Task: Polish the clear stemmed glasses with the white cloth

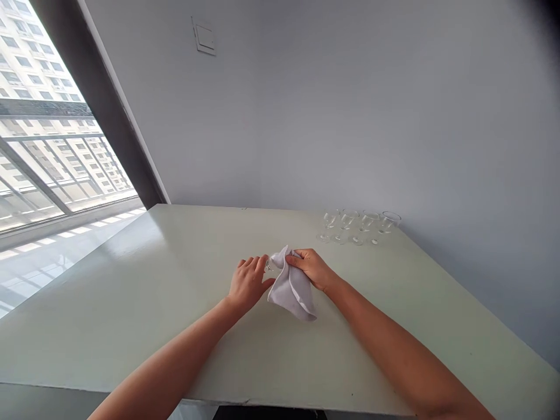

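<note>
My left hand (249, 284) and my right hand (311, 269) meet above the middle of a pale green table top (131, 303). A white cloth (292, 289) hangs bunched from my right hand, which pinches it around a small stemmed glass (268, 265). Most of that glass is hidden in the cloth, and only a clear bit shows at my left fingertips, which grip it. Several clear stemmed glasses (356, 227) stand upright in a row at the far right of the table, well beyond both hands.
The table's far side meets a grey wall (371, 116) with a wall switch (204, 38) high up. A large window (44, 116) at the left looks out on apartment buildings. The table's near edge runs below my forearms.
</note>
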The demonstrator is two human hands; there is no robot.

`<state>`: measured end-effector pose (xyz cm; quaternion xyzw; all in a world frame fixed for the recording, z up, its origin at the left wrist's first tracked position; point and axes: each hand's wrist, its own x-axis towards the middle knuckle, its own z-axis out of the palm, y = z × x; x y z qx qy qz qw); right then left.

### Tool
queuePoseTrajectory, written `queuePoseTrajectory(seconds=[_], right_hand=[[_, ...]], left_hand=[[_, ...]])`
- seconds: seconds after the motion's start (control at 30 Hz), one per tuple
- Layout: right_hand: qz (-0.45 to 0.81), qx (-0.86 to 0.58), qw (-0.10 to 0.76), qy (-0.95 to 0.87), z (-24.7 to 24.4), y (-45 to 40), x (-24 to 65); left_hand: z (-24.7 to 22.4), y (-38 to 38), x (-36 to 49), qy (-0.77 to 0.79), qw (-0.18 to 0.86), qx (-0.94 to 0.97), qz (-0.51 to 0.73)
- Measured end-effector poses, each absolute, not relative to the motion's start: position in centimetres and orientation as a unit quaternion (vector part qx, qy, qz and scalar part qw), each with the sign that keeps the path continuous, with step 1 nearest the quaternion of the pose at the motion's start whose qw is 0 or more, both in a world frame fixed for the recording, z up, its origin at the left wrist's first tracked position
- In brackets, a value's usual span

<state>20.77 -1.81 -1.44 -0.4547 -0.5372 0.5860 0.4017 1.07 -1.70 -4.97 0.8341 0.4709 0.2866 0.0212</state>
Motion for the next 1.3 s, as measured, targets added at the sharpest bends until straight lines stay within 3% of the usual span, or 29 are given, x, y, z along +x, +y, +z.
queuePoseTrajectory(seconds=[0.13, 0.23, 0.37, 0.5, 0.63, 0.73, 0.83, 0.97, 1.13, 1.2, 1.3], right_hand=[[0.560, -0.418, 0.347, -0.625, -0.6, -2.3, 20.6], [0.513, -0.388, 0.307, -0.701, 0.8, -2.5, 21.4], [0.487, -0.343, 0.258, -0.761, 3.0, -3.1, 22.2], [0.504, -0.304, 0.225, -0.777, 4.0, -3.9, 22.4], [0.550, -0.366, 0.288, -0.694, 2.8, -3.6, 22.2], [0.553, -0.418, 0.360, -0.624, 0.7, -2.7, 21.3], [0.538, -0.458, 0.437, -0.557, -1.5, -2.0, 19.9], [0.532, -0.472, 0.496, -0.498, -3.1, -2.0, 18.9], [0.508, -0.453, 0.480, -0.554, -2.6, -2.6, 19.0], [0.476, -0.447, 0.463, -0.599, -1.9, -2.9, 19.2], [0.436, -0.435, 0.446, -0.649, -0.4, -3.3, 19.6]], left_hand=[[-4.5, -1.2, 0.4, 0.502, 0.083, 0.807, 0.300], [-3.9, -1.1, 0.2, 0.486, 0.279, 0.764, 0.320], [-3.6, -1.3, -0.1, 0.327, 0.593, 0.680, 0.282], [-4.0, -1.5, -0.4, 0.179, 0.738, 0.628, 0.170], [-3.5, -1.5, -0.2, 0.234, 0.670, 0.675, 0.203], [-2.9, -1.4, 0.1, 0.393, 0.449, 0.754, 0.274], [-3.0, -1.5, 0.2, 0.482, 0.180, 0.816, 0.262], [-3.5, -1.3, 0.1, 0.476, 0.026, 0.845, 0.242], [-3.5, -0.7, -0.2, 0.488, 0.057, 0.815, 0.309], [-3.2, -0.5, -0.3, 0.484, 0.160, 0.790, 0.340], [-2.9, -0.3, -0.5, 0.420, 0.419, 0.729, 0.341]])
